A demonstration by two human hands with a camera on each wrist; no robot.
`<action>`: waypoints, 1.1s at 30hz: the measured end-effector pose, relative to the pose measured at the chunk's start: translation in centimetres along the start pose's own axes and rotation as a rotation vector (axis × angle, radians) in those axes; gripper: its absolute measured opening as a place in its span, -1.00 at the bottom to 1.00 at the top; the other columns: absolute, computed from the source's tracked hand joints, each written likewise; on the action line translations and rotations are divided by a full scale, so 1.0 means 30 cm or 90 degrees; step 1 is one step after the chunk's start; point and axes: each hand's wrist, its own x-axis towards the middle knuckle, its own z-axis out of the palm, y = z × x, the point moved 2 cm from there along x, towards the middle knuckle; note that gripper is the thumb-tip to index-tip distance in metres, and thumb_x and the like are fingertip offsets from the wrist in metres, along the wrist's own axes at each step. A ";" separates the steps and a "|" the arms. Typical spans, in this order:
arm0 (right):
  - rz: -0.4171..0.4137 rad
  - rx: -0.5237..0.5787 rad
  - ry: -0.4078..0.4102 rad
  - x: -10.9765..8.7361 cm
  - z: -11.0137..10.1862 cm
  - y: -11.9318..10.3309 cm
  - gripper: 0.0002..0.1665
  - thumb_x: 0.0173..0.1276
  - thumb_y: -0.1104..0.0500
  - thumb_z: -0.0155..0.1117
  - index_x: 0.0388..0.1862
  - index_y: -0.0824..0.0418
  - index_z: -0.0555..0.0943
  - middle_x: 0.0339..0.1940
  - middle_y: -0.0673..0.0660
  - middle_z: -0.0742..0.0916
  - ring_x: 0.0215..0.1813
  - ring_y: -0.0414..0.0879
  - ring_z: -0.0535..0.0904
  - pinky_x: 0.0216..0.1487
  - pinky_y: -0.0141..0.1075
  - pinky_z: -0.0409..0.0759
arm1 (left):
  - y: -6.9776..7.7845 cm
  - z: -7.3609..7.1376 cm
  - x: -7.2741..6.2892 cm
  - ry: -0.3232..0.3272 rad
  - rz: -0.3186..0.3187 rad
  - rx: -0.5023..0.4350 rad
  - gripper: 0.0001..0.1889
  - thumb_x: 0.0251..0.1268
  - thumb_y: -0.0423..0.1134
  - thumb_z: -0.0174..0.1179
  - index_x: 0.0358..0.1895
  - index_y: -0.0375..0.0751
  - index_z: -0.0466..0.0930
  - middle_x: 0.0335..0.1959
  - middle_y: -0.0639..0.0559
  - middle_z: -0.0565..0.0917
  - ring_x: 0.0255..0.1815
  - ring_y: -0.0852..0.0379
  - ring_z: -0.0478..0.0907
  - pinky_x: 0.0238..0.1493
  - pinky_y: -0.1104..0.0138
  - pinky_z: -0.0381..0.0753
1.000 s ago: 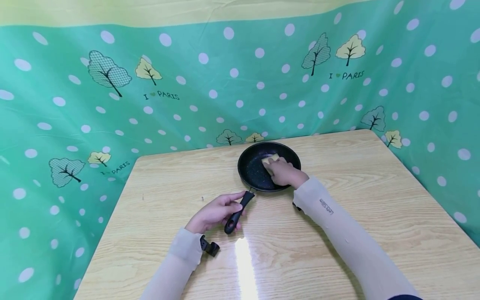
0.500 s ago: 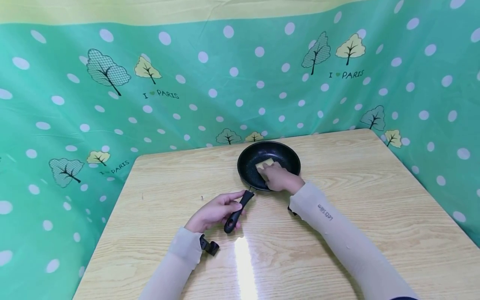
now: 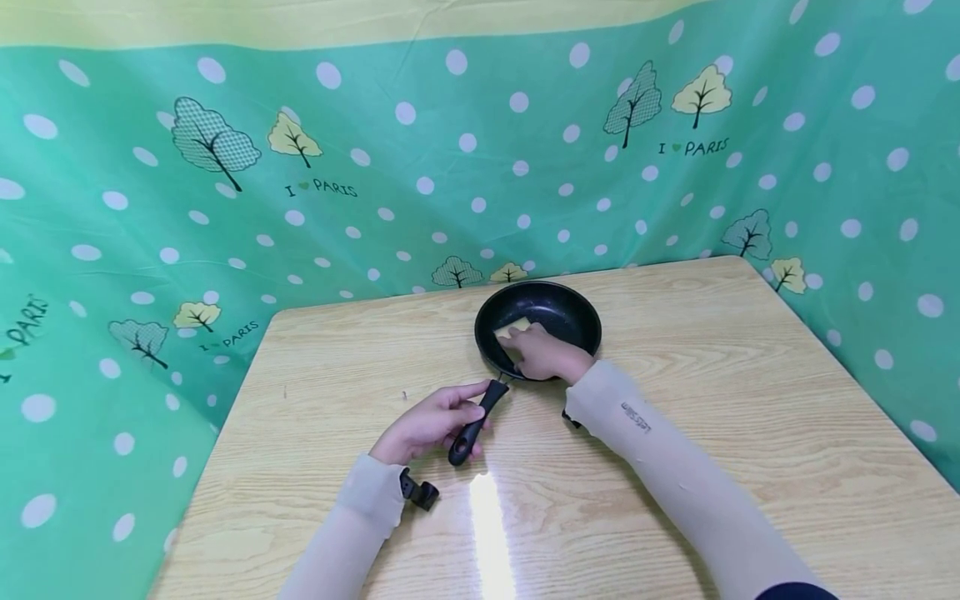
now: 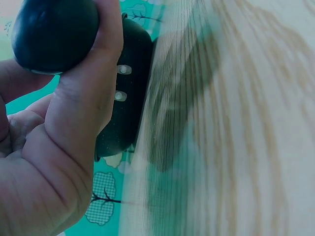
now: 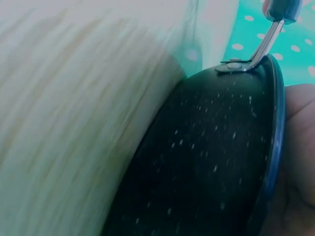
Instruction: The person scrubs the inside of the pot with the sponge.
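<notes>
A black frying pan (image 3: 566,312) with a speckled coating sits near the table's far edge, its handle (image 3: 471,433) slanting toward me. My left hand (image 3: 431,423) grips that handle, thumb on top and fingers underneath. In the left wrist view the handle's rounded end (image 4: 56,34) looms close to the camera. My right hand (image 3: 543,352) reaches over the near rim and holds a yellowish sponge (image 3: 514,328) against the left part of the pan's inside. The right wrist view shows the pan's outer wall (image 5: 197,147), with part of the hand behind the rim and the sponge hidden.
The pan stands on a light wood-grain table (image 3: 675,333). A green dotted curtain (image 3: 517,150) with tree prints hangs along the table's back and sides. A bright light reflection (image 3: 491,533) lies on the near tabletop.
My right hand has slid the sponge leftward across the pan's inside, from near the middle to the left side. The left hand keeps its grip on the handle, and the pan stays almost in place.
</notes>
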 end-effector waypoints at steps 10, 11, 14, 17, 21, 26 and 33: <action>0.004 -0.025 0.005 0.044 -0.002 -0.027 -0.25 0.56 0.24 0.25 0.68 0.12 0.31 0.67 0.34 0.29 0.63 0.40 0.15 0.60 0.17 0.25 | 0.003 0.001 0.002 -0.004 -0.002 0.002 -0.34 0.71 -0.31 -0.01 0.73 -0.17 0.00 0.02 -0.30 0.59 -0.38 0.02 0.75 -0.26 0.22 0.79; 0.003 -0.027 0.008 0.047 -0.003 -0.029 -0.25 0.56 0.24 0.26 0.67 0.13 0.31 0.67 0.34 0.29 0.63 0.40 0.16 0.60 0.16 0.25 | 0.004 0.001 0.002 -0.003 -0.003 0.001 -0.34 0.71 -0.31 -0.01 0.73 -0.17 0.00 0.02 -0.31 0.59 -0.38 0.02 0.75 -0.26 0.22 0.79; 0.003 -0.031 0.015 0.059 -0.003 -0.031 -0.24 0.56 0.24 0.27 0.67 0.15 0.31 0.67 0.35 0.29 0.63 0.39 0.17 0.61 0.15 0.25 | 0.006 0.003 -0.001 0.000 -0.005 0.000 -0.34 0.71 -0.31 -0.02 0.73 -0.17 0.00 0.03 -0.31 0.59 -0.38 0.02 0.75 -0.26 0.22 0.79; 0.012 -0.031 0.021 0.069 0.001 -0.030 -0.24 0.56 0.23 0.28 0.68 0.16 0.30 0.68 0.34 0.27 0.63 0.38 0.16 0.60 0.16 0.25 | 0.006 0.005 -0.002 0.002 -0.005 0.001 -0.34 0.71 -0.32 -0.02 0.73 -0.17 -0.01 0.03 -0.31 0.59 -0.38 0.01 0.75 -0.26 0.22 0.80; 0.028 -0.036 0.026 0.083 0.003 -0.026 -0.23 0.58 0.21 0.28 0.69 0.16 0.28 0.69 0.33 0.25 0.65 0.38 0.12 0.60 0.20 0.23 | 0.005 0.007 -0.002 0.001 -0.003 0.000 -0.33 0.70 -0.33 -0.02 0.73 -0.17 -0.01 0.02 -0.30 0.60 -0.38 0.01 0.74 -0.27 0.21 0.79; 0.041 -0.033 0.025 0.098 -0.006 -0.008 -0.22 0.60 0.19 0.26 0.70 0.15 0.25 0.71 0.31 0.21 0.67 0.36 0.08 0.61 0.21 0.20 | 0.004 0.006 0.000 0.003 -0.002 -0.003 -0.33 0.71 -0.33 -0.02 0.73 -0.18 -0.02 0.01 -0.30 0.59 -0.39 0.01 0.74 -0.28 0.21 0.79; 0.067 -0.015 0.034 0.103 -0.029 0.046 -0.22 0.62 0.18 0.22 0.72 0.10 0.20 0.73 0.28 0.18 0.69 0.36 0.02 0.63 0.23 0.13 | 0.000 0.004 0.003 0.011 -0.002 0.012 -0.33 0.71 -0.32 -0.03 0.73 -0.18 -0.02 0.06 -0.35 0.60 -0.38 0.00 0.75 -0.29 0.21 0.79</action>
